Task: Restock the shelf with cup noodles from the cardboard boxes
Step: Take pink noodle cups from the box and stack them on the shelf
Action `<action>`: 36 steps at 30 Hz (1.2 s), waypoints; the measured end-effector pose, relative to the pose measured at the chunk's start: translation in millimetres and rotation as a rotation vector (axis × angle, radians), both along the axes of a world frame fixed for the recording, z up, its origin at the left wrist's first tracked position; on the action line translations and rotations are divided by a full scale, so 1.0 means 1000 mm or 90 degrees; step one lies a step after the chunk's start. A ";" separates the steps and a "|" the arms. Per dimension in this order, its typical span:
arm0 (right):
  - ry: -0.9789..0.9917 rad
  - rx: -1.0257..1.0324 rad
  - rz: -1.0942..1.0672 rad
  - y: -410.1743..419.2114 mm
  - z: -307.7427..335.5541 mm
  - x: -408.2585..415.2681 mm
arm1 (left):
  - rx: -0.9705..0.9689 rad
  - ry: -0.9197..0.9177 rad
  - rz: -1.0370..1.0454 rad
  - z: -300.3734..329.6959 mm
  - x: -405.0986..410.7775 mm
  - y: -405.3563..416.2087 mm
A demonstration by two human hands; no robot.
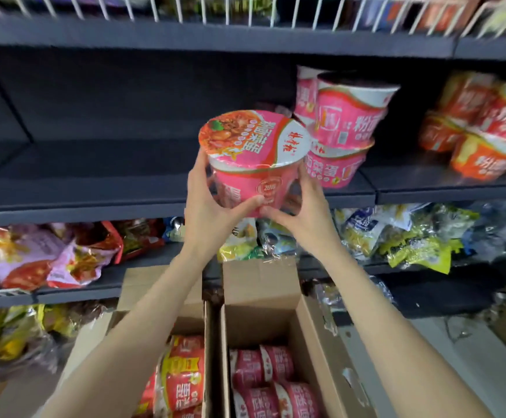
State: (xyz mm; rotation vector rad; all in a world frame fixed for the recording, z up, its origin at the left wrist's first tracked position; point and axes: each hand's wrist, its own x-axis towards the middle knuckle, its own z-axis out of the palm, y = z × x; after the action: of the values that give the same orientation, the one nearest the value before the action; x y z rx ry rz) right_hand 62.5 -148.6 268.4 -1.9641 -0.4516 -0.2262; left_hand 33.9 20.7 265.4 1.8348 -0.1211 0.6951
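Dark shop shelving point(101, 176) filled the background, its middle tier mostly bare on the left, presumably the gap to fill. Both hands had raised a pink cup noodle point(254, 158) in front of that tier: the left hand point(209, 206) curled round its left wall, the right hand point(303, 212) round its right, thumbs meeting underneath, likely to keep the tilted cup steady. Just right stood stacked pink cups point(345, 125), so it probably belonged beside them. Near the person, two open cardboard boxes point(260, 315) held more cups, handy for reaching
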 end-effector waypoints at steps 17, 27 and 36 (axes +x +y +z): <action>-0.242 -0.200 -0.178 0.057 0.021 0.228 | 0.069 0.088 0.062 0.032 0.262 0.018; -0.181 -0.282 -0.121 0.045 0.004 0.211 | 0.207 0.067 0.045 0.005 0.232 0.015; -0.340 -0.260 -0.130 -0.003 -0.078 0.058 | 0.209 -0.117 0.087 -0.047 0.057 0.013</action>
State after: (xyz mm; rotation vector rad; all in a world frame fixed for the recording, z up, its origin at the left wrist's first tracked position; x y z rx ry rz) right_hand 120.1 -152.1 190.0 -2.3465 -0.6787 -0.8588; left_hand 91.2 33.5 218.3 2.1034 -0.2449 0.9858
